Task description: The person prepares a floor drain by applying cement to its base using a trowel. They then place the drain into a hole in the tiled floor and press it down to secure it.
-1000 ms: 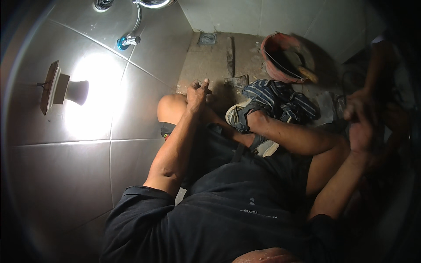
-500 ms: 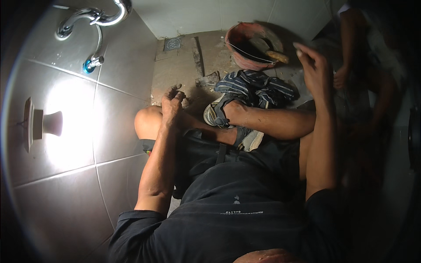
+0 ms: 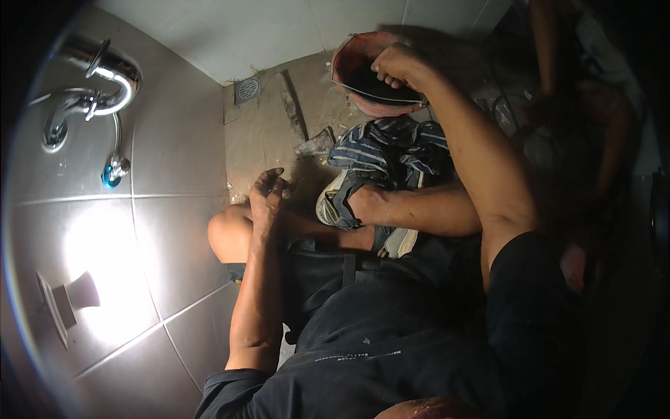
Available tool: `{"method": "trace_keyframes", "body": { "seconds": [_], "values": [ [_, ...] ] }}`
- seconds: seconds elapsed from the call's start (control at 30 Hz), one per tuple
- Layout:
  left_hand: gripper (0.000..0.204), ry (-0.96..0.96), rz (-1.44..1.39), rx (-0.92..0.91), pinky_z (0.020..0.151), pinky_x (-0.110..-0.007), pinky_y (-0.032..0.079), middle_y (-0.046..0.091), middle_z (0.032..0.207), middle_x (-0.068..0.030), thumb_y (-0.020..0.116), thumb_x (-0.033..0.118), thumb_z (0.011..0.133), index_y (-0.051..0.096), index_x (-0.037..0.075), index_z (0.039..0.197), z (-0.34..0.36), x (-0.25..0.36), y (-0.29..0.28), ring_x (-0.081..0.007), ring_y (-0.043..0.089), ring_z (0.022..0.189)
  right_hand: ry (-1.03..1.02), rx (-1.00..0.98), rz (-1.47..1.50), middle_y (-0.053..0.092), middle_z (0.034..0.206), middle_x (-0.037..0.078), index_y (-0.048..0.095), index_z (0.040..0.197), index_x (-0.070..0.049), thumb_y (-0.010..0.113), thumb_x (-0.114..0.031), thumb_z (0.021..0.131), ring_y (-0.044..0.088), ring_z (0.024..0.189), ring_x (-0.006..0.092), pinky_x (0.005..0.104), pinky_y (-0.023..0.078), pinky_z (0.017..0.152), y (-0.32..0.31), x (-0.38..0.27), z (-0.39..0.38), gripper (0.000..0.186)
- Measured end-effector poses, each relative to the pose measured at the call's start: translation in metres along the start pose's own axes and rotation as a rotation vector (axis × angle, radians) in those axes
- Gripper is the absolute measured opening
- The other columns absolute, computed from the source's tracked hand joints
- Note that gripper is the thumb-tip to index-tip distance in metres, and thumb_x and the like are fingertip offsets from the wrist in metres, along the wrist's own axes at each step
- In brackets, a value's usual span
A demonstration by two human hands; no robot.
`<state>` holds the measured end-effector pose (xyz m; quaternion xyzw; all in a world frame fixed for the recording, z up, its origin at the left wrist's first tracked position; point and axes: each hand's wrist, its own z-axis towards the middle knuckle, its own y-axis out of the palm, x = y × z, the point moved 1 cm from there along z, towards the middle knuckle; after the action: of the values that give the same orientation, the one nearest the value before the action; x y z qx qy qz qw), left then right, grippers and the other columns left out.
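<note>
My right hand (image 3: 401, 68) is over the mouth of a worn red bucket (image 3: 380, 109) with dark contents. Its fingers are curled; whatever lies between them is hidden. Resting by my left knee, my left hand (image 3: 267, 193) has loosely bent, dirty fingers with a gap between them and no object visible in it. A dark blue striped cloth (image 3: 363, 150) lies crumpled between the bucket and my sandalled foot.
A long narrow strip (image 3: 293, 105) and a broken grey piece (image 3: 317, 143) lie on the dusty floor near a square drain (image 3: 247, 91). Chrome pipework (image 3: 118, 87) and a glowing lamp (image 3: 70, 300) are on the left tiled wall. Another person's arm (image 3: 548, 49) shows at right.
My right hand has swung left and over the bucket, and its fingers have curled. My left hand stays by the knee. The view has shifted slightly.
</note>
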<state>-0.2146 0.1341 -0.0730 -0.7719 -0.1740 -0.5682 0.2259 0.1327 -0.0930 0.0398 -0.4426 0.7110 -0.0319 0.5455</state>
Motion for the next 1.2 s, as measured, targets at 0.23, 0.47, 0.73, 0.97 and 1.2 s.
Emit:
{"method": "trace_keyframes", "body": {
  "seconds": [0.23, 0.47, 0.73, 0.97, 1.2],
  "values": [
    [0.031, -0.035, 0.106, 0.005, 0.087, -0.032, 0.054, 0.075, 0.102, -0.0137, 0.061, 0.015, 0.099, 0.067, -0.003, 0.123, 0.003, -0.003, 0.004, -0.0197, 0.071, 0.097, 0.128, -0.013, 0.329, 0.067, 0.075, 0.011, 0.068, 0.094, 0.001, 0.060, -0.005, 0.096, 0.062, 0.056, 0.0183, 0.0290, 0.050, 0.042, 0.023, 0.014, 0.059, 0.011],
    [0.028, 0.005, 0.307, -0.008, 0.087, -0.032, 0.055, 0.075, 0.104, -0.0145, 0.062, 0.016, 0.099, 0.071, -0.001, 0.119, 0.012, -0.011, 0.005, -0.0197, 0.071, 0.095, 0.284, 0.070, 0.538, 0.064, 0.088, 0.010, 0.062, 0.112, -0.005, 0.053, -0.007, 0.101, 0.061, 0.063, 0.0187, 0.0306, 0.053, 0.048, 0.055, 0.025, 0.089, 0.014],
    [0.028, -0.061, 0.231, 0.014, 0.089, -0.035, 0.055, 0.074, 0.106, -0.0171, 0.065, 0.018, 0.096, 0.073, -0.001, 0.116, 0.017, -0.010, 0.009, -0.0237, 0.072, 0.096, 0.333, -0.059, 0.556, 0.065, 0.088, 0.005, 0.063, 0.115, -0.010, 0.050, 0.000, 0.099, 0.063, 0.068, 0.0193, 0.0318, 0.053, 0.052, 0.049, 0.037, 0.093, 0.023],
    [0.027, -0.016, 0.353, 0.003, 0.092, -0.037, 0.053, 0.074, 0.108, -0.0174, 0.065, 0.018, 0.096, 0.074, 0.000, 0.114, 0.025, -0.012, 0.016, -0.0269, 0.071, 0.102, -0.101, 0.009, -0.098, 0.070, 0.114, 0.006, 0.066, 0.117, -0.008, 0.057, -0.017, 0.101, 0.067, 0.102, 0.0217, 0.0401, 0.054, 0.082, 0.053, 0.051, 0.110, 0.021],
    [0.026, -0.010, 0.325, 0.038, 0.094, -0.037, 0.052, 0.074, 0.106, -0.0171, 0.066, 0.018, 0.095, 0.074, 0.000, 0.113, 0.023, -0.024, 0.002, -0.0260, 0.070, 0.104, -0.169, -0.181, 1.271, 0.058, 0.136, 0.019, 0.049, 0.136, -0.005, 0.057, -0.037, 0.105, 0.070, 0.108, 0.0334, 0.0451, 0.058, 0.078, 0.031, -0.008, -0.036, 0.045]
  ]
}}
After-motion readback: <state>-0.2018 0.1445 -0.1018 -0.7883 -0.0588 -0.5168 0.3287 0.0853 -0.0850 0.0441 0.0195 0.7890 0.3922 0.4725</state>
